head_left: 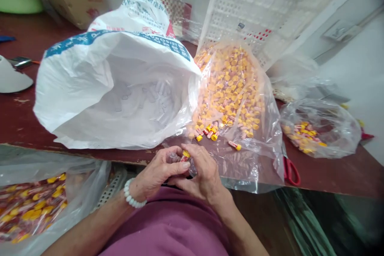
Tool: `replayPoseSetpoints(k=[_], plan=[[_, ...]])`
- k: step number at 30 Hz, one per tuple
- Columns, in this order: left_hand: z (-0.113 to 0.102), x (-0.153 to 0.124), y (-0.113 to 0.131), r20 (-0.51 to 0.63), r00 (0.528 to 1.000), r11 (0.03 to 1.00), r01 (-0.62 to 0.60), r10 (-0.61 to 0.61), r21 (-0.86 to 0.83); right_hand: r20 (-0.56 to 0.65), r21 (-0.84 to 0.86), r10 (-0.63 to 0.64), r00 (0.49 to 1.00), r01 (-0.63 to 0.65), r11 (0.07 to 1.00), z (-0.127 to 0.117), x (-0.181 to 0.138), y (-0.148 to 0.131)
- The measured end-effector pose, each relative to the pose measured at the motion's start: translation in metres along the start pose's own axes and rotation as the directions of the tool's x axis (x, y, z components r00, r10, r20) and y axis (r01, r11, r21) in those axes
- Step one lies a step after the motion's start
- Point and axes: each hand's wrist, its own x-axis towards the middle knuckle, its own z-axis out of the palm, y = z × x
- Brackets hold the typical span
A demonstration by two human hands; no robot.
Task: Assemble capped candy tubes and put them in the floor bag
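Observation:
My left hand (160, 170), with a pale bead bracelet (133, 195) at its wrist, is closed around a clear plastic tube (172, 157). Between both hands, close to the left thumb, shows a small red-and-white printed tube with a yellow cap (185, 155). My right hand (205, 168) curls in from the other side, fingers closed around another clear plastic piece (193, 168), partly hidden. Both hands meet at the table's front edge. Just beyond them, several yellow-capped tubes (210, 131) spill from the mouth of a clear bag (267, 128), and a single one (234, 145) lies apart.
A white woven sack (75, 88) gapes open, with clear tubes (160, 98) inside. Red-handled scissors (291, 171) lie beside a smaller clear bag (345, 136). Lower left, a lined container holds more capped tubes (39, 208). A white perforated crate (228, 4) leans behind.

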Motion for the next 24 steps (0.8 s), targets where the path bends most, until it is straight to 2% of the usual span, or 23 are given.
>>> replayPoseSetpoints(k=[3, 6, 8, 9, 12, 16, 18, 20, 22, 24], plan=[[0.002, 0.002, -0.007, -0.001, 0.999, 0.998, 0.048, -0.048, -0.041, 0.057, 0.021, 0.027, 0.998, -0.028, 0.999, -0.004, -0.003, 0.006], [0.004, 0.006, -0.010, -0.004, 0.993, 0.991, 0.120, -0.120, -0.064, 0.128, -0.024, 0.144, 0.981, -0.142, 0.990, -0.028, -0.009, 0.026], [0.003, 0.007, -0.010, -0.004, 0.992, 0.990, 0.125, -0.126, -0.072, 0.037, -0.181, 0.302, 0.952, -0.291, 0.939, -0.048, -0.017, 0.049], [0.003, 0.007, -0.009, -0.005, 0.992, 0.990, 0.122, -0.123, -0.076, -0.063, -0.305, 0.369, 0.927, -0.370, 0.878, -0.058, -0.023, 0.062], [0.001, 0.005, -0.007, 0.007, 0.991, 0.985, 0.135, -0.135, -0.104, -0.218, -0.408, 0.432, 0.875, -0.484, 0.774, -0.077, -0.038, 0.104], [0.002, 0.006, -0.008, 0.008, 0.990, 0.982, 0.143, -0.144, -0.126, -0.221, -0.398, 0.465, 0.857, -0.514, 0.760, -0.082, -0.049, 0.134], [0.004, 0.007, -0.009, 0.006, 0.990, 0.983, 0.137, -0.138, -0.120, -0.220, -0.378, 0.469, 0.855, -0.518, 0.767, -0.078, -0.049, 0.130], [0.005, 0.008, -0.008, 0.010, 0.994, 0.988, 0.114, -0.113, -0.102, -0.239, -0.300, 0.485, 0.841, -0.539, 0.787, -0.072, -0.046, 0.113], [0.007, 0.008, -0.006, 0.001, 0.998, 0.996, 0.067, -0.067, -0.057, -0.226, -0.107, 0.521, 0.823, -0.553, 0.827, -0.067, -0.041, 0.086], [0.008, 0.007, -0.005, -0.012, 1.000, 1.000, 0.016, -0.016, 0.022, -0.151, 0.116, 0.506, 0.849, -0.494, 0.862, -0.062, -0.033, 0.054]])
